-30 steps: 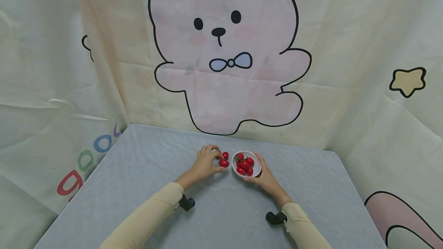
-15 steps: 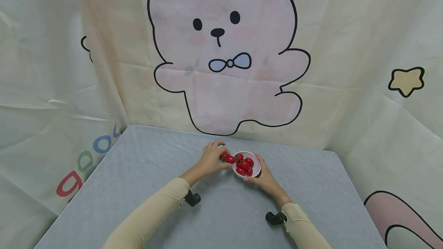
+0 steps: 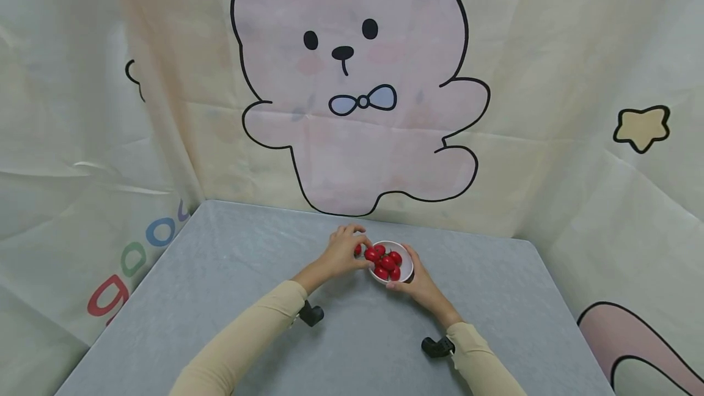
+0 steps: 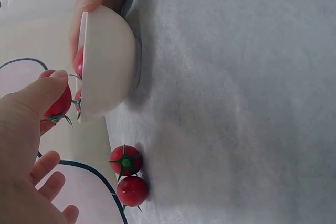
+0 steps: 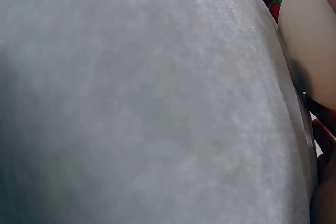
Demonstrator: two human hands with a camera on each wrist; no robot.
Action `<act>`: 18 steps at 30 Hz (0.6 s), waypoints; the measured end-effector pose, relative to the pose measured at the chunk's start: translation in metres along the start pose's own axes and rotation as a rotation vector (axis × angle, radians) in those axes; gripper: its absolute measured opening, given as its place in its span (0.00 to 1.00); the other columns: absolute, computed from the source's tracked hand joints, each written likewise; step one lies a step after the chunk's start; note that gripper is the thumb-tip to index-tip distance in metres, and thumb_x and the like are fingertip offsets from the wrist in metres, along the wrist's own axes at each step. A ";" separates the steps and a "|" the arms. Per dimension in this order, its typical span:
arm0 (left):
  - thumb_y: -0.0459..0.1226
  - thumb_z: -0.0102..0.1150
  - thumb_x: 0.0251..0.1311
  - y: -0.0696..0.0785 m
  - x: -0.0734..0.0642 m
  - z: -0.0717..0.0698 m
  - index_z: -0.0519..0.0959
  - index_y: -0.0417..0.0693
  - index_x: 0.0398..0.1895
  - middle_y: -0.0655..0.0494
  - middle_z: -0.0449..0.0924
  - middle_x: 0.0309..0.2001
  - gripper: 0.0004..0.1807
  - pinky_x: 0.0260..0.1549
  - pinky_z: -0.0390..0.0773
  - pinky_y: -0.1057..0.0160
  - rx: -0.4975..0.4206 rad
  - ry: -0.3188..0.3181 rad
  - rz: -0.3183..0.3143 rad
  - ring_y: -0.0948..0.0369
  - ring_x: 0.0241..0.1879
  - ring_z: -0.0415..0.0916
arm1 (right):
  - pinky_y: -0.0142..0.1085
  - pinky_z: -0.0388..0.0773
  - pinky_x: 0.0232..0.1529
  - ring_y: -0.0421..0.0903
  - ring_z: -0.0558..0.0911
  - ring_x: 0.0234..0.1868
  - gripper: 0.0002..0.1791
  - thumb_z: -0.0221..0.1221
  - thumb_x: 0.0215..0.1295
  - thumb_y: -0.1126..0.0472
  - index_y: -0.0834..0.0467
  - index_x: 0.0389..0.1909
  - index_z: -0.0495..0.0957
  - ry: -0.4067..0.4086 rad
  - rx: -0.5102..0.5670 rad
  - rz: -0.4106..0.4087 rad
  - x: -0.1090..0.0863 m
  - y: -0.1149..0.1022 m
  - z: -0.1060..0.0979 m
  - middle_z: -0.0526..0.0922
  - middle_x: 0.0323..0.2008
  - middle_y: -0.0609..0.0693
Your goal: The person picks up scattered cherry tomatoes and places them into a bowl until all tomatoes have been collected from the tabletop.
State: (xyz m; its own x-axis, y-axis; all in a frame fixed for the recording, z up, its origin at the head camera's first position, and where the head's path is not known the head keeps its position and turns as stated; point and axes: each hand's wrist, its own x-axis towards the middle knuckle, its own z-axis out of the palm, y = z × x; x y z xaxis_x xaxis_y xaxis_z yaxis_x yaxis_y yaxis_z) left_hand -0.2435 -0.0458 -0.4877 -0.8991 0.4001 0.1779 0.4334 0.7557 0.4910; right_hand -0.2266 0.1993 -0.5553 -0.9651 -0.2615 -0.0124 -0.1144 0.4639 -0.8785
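My left hand pinches a red cherry tomato between thumb and finger, just above the left rim of a small white bowl. Several more cherry tomatoes with green stems lie inside that bowl. On its right side, my right hand grips the bowl, thumb at the near edge and fingers round the far side. Two loose tomatoes sit close together on the table beside the bowl; in the head view my left hand partly hides them. The right wrist view catches only part of the bowl.
A grey cloth covers the table. Behind it hangs a pale curtain printed with a bear, meeting the table's back edge. Black wrist-camera mounts stick out from both sleeves.
My left hand has picked up a tomato from the table and carried it right, to the bowl's rim. The right hand stays on the bowl.
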 end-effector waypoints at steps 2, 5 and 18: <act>0.50 0.73 0.52 0.000 0.001 0.001 0.84 0.59 0.46 0.50 0.69 0.66 0.19 0.63 0.63 0.41 0.002 -0.009 0.003 0.48 0.65 0.62 | 0.59 0.59 0.72 0.57 0.58 0.77 0.60 0.76 0.48 0.50 0.46 0.77 0.46 -0.005 -0.001 0.003 0.000 0.000 0.000 0.58 0.75 0.55; 0.50 0.73 0.52 0.000 0.001 0.002 0.83 0.61 0.46 0.51 0.68 0.66 0.18 0.62 0.63 0.43 0.007 -0.029 0.009 0.49 0.66 0.61 | 0.59 0.59 0.72 0.57 0.58 0.77 0.60 0.75 0.49 0.50 0.46 0.77 0.45 -0.011 0.004 0.006 0.001 0.000 0.000 0.57 0.75 0.55; 0.47 0.71 0.55 0.000 0.002 0.005 0.82 0.62 0.49 0.52 0.67 0.68 0.18 0.61 0.64 0.43 0.011 -0.059 0.046 0.49 0.65 0.61 | 0.61 0.58 0.72 0.62 0.57 0.77 0.60 0.74 0.51 0.57 0.55 0.78 0.45 -0.025 0.015 -0.007 -0.007 -0.021 -0.003 0.56 0.75 0.61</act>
State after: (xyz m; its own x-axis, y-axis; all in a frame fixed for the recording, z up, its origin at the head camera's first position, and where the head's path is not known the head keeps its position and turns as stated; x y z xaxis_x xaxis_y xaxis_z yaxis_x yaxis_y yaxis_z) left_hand -0.2447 -0.0429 -0.4914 -0.8732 0.4639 0.1495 0.4750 0.7415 0.4738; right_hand -0.2177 0.1937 -0.5354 -0.9581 -0.2857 -0.0179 -0.1174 0.4490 -0.8858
